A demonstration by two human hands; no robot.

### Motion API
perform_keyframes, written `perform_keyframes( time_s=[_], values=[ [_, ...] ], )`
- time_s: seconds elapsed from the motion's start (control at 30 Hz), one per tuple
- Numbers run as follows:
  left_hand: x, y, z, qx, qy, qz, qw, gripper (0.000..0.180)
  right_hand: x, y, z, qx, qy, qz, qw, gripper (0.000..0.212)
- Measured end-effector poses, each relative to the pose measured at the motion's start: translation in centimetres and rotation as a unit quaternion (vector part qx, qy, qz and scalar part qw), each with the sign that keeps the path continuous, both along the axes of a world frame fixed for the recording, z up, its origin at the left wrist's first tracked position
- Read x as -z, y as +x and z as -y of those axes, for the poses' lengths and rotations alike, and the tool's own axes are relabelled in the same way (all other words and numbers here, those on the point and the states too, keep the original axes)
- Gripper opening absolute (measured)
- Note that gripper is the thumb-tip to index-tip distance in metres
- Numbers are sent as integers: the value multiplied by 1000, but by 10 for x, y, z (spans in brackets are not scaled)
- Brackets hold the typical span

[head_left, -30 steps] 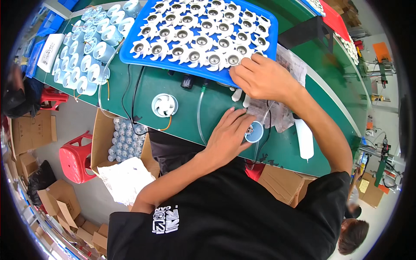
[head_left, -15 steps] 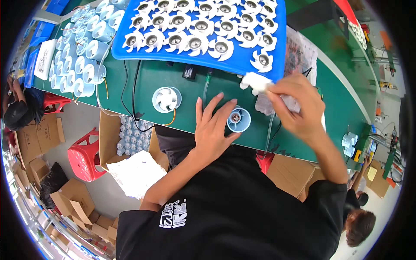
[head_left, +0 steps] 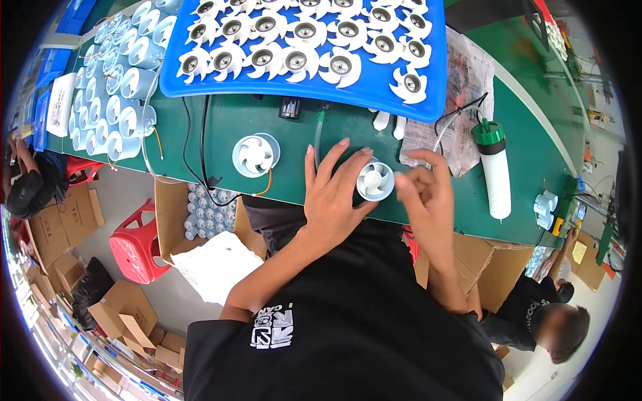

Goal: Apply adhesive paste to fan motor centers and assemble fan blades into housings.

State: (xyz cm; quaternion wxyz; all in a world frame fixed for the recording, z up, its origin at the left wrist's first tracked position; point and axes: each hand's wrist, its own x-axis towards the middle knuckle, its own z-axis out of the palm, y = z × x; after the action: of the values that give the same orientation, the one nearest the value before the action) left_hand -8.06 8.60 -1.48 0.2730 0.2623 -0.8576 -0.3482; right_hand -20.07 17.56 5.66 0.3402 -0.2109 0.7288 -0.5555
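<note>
My left hand (head_left: pixel 334 197) lies on the green worktop, its thumb and index finger gripping the left side of a light-blue round fan housing (head_left: pixel 386 193). A white fan wheel (head_left: pixel 374 179) now sits inside that housing. Just to the right, my right hand (head_left: pixel 428 197) hovers with thumb and index finger apart and its other fingers curled. Nothing shows between its fingers. Left of my left hand stands another blue housing with a white fan wheel (head_left: pixel 255 155) in it and an orange wire at its side.
A blue tray (head_left: pixel 294 85) of white fan wheels spans the far side. Stacked blue housings (head_left: pixel 124 110) stand at the left. On the right are a white bottle with a green cap (head_left: pixel 495 177) and a printed sheet (head_left: pixel 468 80). Cables and a clear tube (head_left: pixel 319 137) cross the worktop.
My right hand has come left and nearer and has let go of the white fan wheel, which is now in the housing. The bottle has come into sight. My left hand stays at the housing.
</note>
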Motion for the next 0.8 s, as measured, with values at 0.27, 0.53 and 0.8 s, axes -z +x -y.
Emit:
perform_keyframes(
  time_s=[0.27, 0.53, 0.8],
  values=[
    [4, -3, 0, -10, -54, -1, 999, 77, -11, -7, 7, -232, 85, -490, 836, 22],
    [3, 1, 2, -2, -5, -12, 1000, 69, -2, -16, -17, -85, 33, -403, 911, 30],
    [9, 2, -7, 1, -68, -48, 997, 47, 69, -13, -65, -42, 46, -425, 903, 36]
  ],
)
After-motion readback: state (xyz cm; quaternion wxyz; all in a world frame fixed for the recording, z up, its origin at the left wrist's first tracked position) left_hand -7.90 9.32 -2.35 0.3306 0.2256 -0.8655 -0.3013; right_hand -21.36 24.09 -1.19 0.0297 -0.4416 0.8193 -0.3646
